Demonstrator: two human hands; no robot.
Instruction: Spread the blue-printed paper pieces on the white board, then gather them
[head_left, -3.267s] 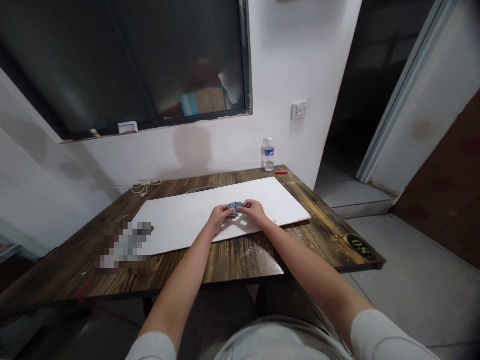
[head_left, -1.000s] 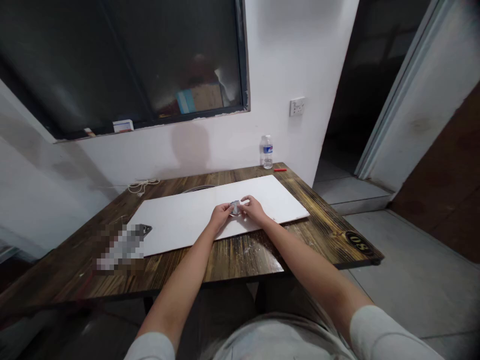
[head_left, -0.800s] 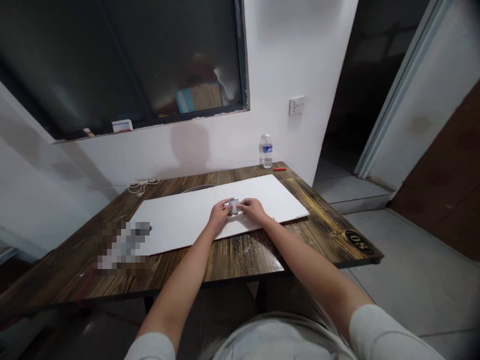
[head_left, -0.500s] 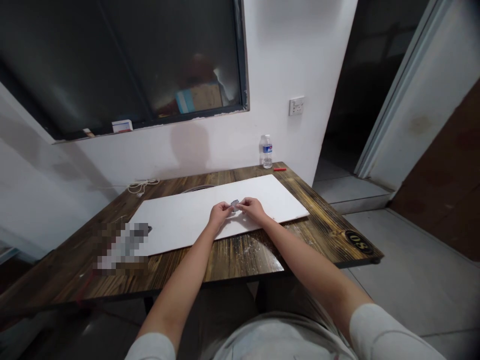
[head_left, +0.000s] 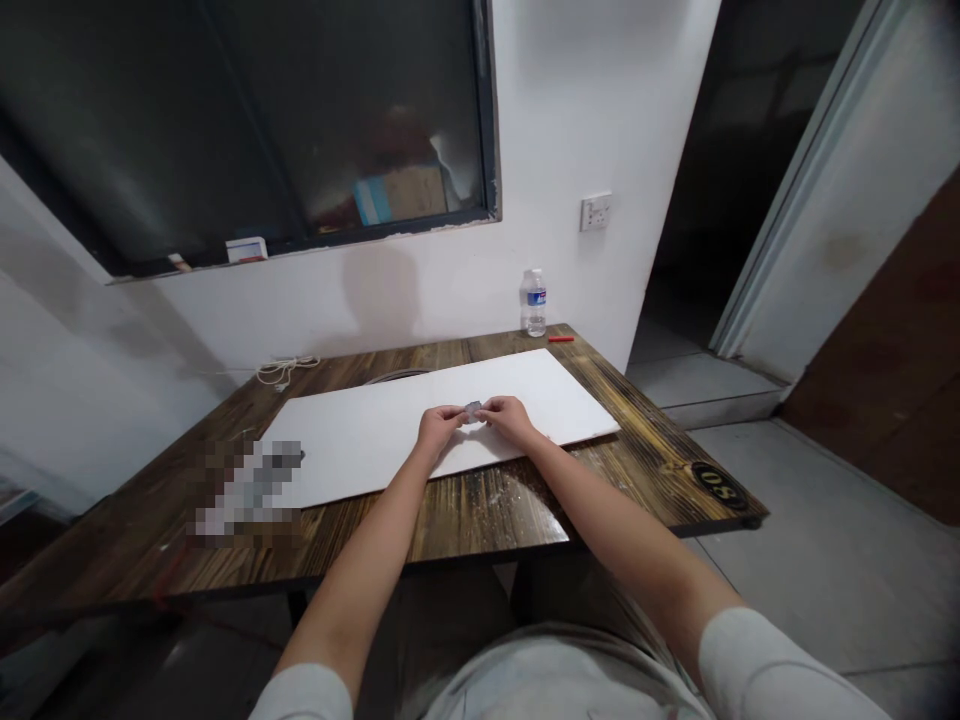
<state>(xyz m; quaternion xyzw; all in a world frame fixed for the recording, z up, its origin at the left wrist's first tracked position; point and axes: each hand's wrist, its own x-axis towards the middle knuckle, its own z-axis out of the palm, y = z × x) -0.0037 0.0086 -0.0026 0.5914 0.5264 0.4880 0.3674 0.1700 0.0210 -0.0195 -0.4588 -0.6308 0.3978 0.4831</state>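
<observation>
Head view: the left hand (head_left: 436,430) and right hand (head_left: 511,420) each pinch a small grey piece (head_left: 472,411), thumb against finger, over a white board (head_left: 352,440) on a wooden table (head_left: 472,525). From the hands, a cord (head_left: 279,371) lies between 9 and 10 o'clock, a bottle (head_left: 536,304) stands at 1, a red stick (head_left: 560,339) lies at 2; beyond, a window (head_left: 247,110) towards 11, a socket (head_left: 596,212) at 1, a dark doorway (head_left: 757,170) at 2.

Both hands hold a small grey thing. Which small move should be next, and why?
Perhaps tilt the small grey piece slightly: the left hand and the right hand pinch it from opposite sides over the white board, partly covering it, so its surface is hard to make out.
</observation>
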